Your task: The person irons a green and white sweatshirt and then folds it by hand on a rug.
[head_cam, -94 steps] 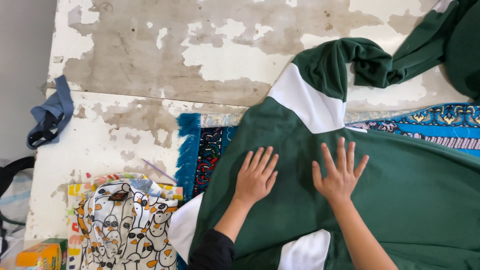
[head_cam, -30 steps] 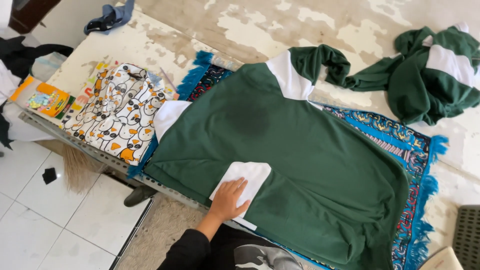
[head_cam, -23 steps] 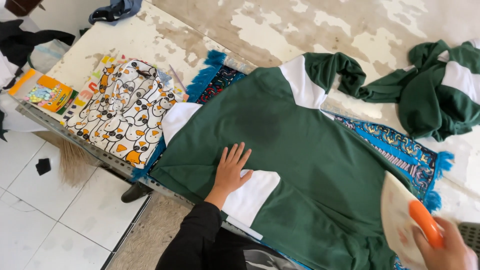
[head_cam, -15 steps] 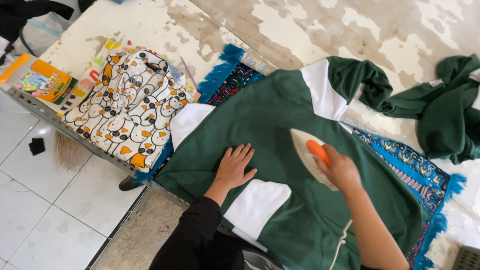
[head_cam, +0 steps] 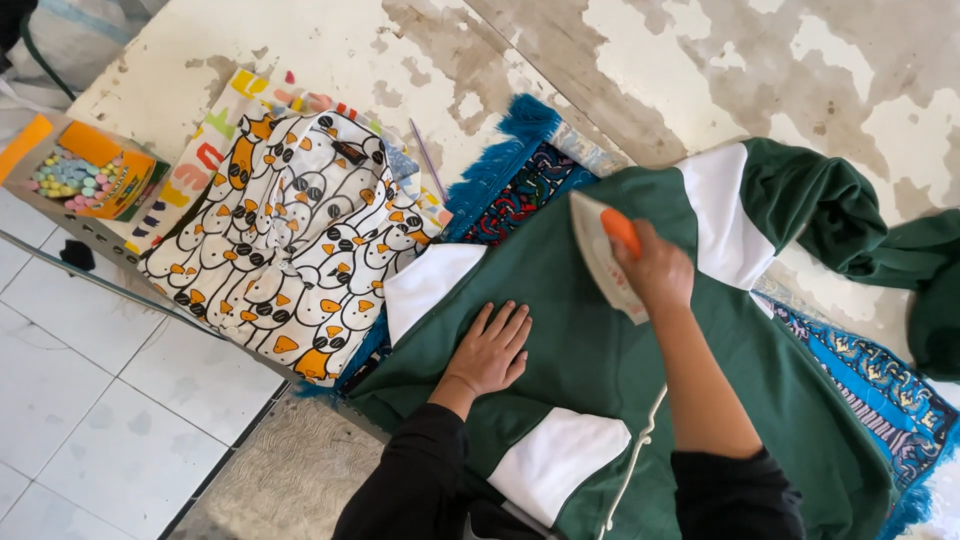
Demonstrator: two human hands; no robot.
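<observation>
A dark green garment [head_cam: 580, 340] with white panels lies spread over a blue patterned mat [head_cam: 510, 180] on a worn white table [head_cam: 330, 50]. My left hand [head_cam: 492, 350] rests flat on the green cloth, fingers apart. My right hand [head_cam: 655, 270] grips the orange handle of a white clothes iron [head_cam: 605, 255], which stands on the garment just beyond the left hand. The iron's white cord [head_cam: 632, 470] runs back toward me.
A white cloth printed with orange and black ducks [head_cam: 290, 240] lies heaped to the left. An orange box of pastel chalks [head_cam: 85, 175] sits at the table's left edge. More green fabric [head_cam: 900, 260] is bunched at the right. Tiled floor [head_cam: 90, 400] lies below left.
My right hand came in from the right with the iron and set it on the garment. The left hand slid from the lower white panel up onto the green cloth. The view drew nearer.
</observation>
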